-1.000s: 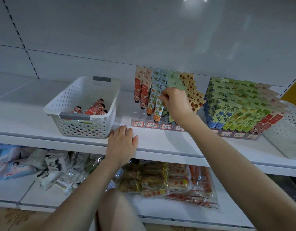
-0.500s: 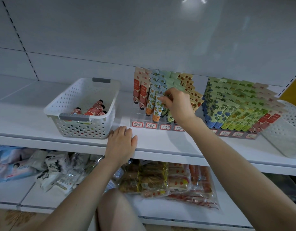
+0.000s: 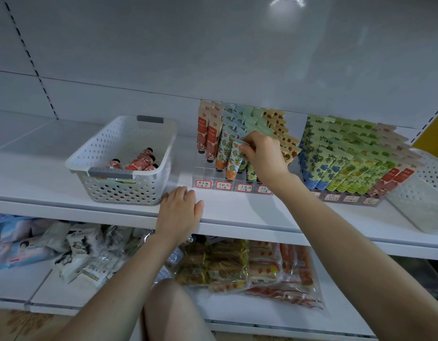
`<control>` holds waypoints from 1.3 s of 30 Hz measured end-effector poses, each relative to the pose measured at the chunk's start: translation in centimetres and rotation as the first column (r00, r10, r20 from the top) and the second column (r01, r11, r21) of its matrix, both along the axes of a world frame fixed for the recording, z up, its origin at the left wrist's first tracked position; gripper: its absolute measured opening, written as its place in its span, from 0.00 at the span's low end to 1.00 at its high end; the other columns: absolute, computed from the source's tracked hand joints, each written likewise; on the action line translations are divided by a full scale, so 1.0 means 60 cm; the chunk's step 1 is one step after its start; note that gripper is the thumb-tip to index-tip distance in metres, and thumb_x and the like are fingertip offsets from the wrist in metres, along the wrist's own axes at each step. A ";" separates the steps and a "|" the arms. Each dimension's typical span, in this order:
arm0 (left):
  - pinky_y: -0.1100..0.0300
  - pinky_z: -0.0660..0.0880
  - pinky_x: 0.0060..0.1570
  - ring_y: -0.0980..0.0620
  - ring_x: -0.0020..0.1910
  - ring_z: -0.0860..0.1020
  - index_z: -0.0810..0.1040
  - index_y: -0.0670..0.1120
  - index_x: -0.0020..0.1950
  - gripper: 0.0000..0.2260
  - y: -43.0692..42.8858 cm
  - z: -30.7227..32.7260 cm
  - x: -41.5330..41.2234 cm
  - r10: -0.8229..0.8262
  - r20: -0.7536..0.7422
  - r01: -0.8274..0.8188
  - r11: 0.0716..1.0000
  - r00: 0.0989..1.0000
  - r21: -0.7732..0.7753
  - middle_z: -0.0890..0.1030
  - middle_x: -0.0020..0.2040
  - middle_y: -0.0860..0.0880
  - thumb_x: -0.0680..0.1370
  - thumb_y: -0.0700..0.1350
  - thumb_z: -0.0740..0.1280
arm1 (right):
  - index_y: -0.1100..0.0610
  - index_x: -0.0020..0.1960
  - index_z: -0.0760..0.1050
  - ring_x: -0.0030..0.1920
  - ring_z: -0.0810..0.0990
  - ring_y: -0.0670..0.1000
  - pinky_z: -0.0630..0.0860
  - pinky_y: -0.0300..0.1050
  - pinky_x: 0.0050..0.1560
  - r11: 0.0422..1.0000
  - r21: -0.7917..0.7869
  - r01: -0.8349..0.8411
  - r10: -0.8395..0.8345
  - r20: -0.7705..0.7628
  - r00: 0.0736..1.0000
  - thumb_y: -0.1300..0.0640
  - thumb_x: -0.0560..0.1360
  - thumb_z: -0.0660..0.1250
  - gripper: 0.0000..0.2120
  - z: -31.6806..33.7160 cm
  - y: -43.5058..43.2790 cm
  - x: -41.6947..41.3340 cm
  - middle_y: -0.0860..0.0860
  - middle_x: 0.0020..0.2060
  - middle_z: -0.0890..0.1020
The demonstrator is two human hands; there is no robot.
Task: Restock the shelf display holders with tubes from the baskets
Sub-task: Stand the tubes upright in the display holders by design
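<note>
My right hand (image 3: 263, 156) pinched the top of an orange-print tube (image 3: 234, 161), seating it in the front slot of the holder (image 3: 226, 185) just below that hand. My left hand (image 3: 179, 212) lay flat, holding nothing, on the shelf (image 3: 237, 210) beside the basket (image 3: 119, 190). Next, I judged: release, then fetch a red tube (image 3: 139, 164).

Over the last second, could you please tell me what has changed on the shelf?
Very little. The right hand has eased slightly down, still pinching the top of the front orange-print tube in the display holder. The left hand stays flat on the shelf edge; the basket has not moved.
</note>
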State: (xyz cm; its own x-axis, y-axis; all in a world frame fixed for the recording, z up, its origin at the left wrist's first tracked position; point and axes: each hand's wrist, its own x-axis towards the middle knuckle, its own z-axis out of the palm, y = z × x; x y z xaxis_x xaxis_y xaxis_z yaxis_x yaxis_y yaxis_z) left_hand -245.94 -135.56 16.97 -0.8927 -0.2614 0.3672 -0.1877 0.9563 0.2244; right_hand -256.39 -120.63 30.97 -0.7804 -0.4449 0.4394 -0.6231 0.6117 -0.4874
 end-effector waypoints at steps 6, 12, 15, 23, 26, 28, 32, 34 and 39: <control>0.49 0.74 0.49 0.46 0.46 0.76 0.73 0.43 0.44 0.16 0.000 0.002 0.000 -0.006 0.006 0.006 1.000 1.000 -0.004 0.77 0.46 0.45 0.77 0.51 0.51 | 0.66 0.57 0.74 0.46 0.80 0.59 0.77 0.52 0.49 0.998 0.065 -0.016 0.013 0.045 0.999 0.60 0.76 0.65 0.12 -0.001 -0.009 -0.004 0.61 0.46 0.81; 0.49 0.74 0.47 0.45 0.45 0.76 0.74 0.42 0.44 0.16 0.002 0.004 0.000 0.004 0.022 -0.004 1.000 1.000 -0.016 0.78 0.45 0.44 0.77 0.51 0.52 | 0.67 0.52 0.75 0.42 0.81 0.60 0.78 0.55 0.47 0.997 0.074 -0.017 0.011 0.074 0.997 0.63 0.76 0.65 0.08 0.004 -0.004 -0.014 0.62 0.41 0.82; 0.49 0.73 0.49 0.44 0.47 0.76 0.74 0.41 0.45 0.12 0.002 0.003 0.000 0.010 0.022 -0.010 1.000 1.000 -0.021 0.78 0.46 0.44 0.78 0.48 0.57 | 0.69 0.51 0.75 0.41 0.80 0.62 0.78 0.54 0.44 0.994 0.108 0.026 -0.030 0.041 0.999 0.63 0.76 0.63 0.09 0.002 -0.013 -0.012 0.64 0.40 0.81; 0.48 0.74 0.44 0.43 0.42 0.77 0.74 0.41 0.41 0.15 0.005 0.007 0.002 0.009 0.000 -0.009 1.000 1.000 -0.016 0.78 0.42 0.43 0.76 0.49 0.54 | 0.69 0.55 0.73 0.41 0.78 0.61 0.70 0.46 0.34 0.983 0.159 0.090 -0.095 0.022 0.995 0.61 0.78 0.60 0.11 -0.003 -0.016 -0.005 0.63 0.42 0.79; 0.48 0.74 0.43 0.43 0.41 0.77 0.74 0.41 0.40 0.18 0.005 0.008 0.003 0.004 -0.003 -0.004 1.000 1.000 -0.021 0.78 0.41 0.44 0.75 0.51 0.50 | 0.69 0.54 0.73 0.38 0.76 0.60 0.69 0.43 0.30 0.981 0.172 0.084 -0.090 0.025 0.996 0.62 0.78 0.60 0.11 0.000 -0.016 -0.004 0.63 0.41 0.78; 0.49 0.75 0.43 0.44 0.41 0.77 0.74 0.41 0.40 0.19 0.005 0.008 0.003 -0.002 -0.014 0.002 1.000 1.000 -0.017 0.78 0.42 0.44 0.75 0.51 0.49 | 0.69 0.55 0.73 0.40 0.77 0.61 0.72 0.47 0.33 0.982 0.172 0.080 -0.088 0.038 0.995 0.62 0.78 0.61 0.11 0.003 -0.016 -0.002 0.63 0.42 0.78; 0.50 0.75 0.43 0.45 0.41 0.76 0.73 0.42 0.40 0.19 0.004 0.007 0.005 -0.007 -0.024 0.007 1.000 1.000 -0.007 0.78 0.42 0.44 0.76 0.52 0.48 | 0.69 0.54 0.73 0.42 0.78 0.63 0.77 0.57 0.45 0.988 0.138 0.063 -0.072 0.058 0.996 0.61 0.76 0.63 0.12 0.007 -0.013 0.001 0.65 0.44 0.80; 0.50 0.75 0.43 0.45 0.41 0.76 0.73 0.42 0.40 0.19 0.004 0.008 0.004 -0.004 -0.015 0.004 1.000 1.000 -0.004 0.77 0.41 0.45 0.76 0.51 0.48 | 0.68 0.54 0.73 0.44 0.79 0.62 0.77 0.57 0.47 0.992 0.121 0.048 -0.056 0.069 0.996 0.60 0.76 0.64 0.12 0.009 -0.010 0.002 0.64 0.43 0.80; 0.50 0.74 0.49 0.46 0.46 0.76 0.74 0.42 0.44 0.13 0.005 0.008 0.003 0.004 0.008 -0.004 1.000 1.000 0.000 0.78 0.46 0.45 0.79 0.49 0.56 | 0.65 0.56 0.74 0.45 0.79 0.58 0.78 0.50 0.46 0.995 0.095 0.043 -0.049 0.065 0.997 0.57 0.77 0.65 0.13 0.012 -0.006 0.002 0.60 0.45 0.80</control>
State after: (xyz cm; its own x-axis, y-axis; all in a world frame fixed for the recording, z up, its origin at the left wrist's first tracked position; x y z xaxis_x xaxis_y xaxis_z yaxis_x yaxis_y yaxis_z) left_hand -245.75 -135.25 17.44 -0.8944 -0.2651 0.3602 -0.1935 0.9555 0.2229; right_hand -256.28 -120.98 31.67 -0.8274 -0.4444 0.3434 -0.5610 0.6837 -0.4668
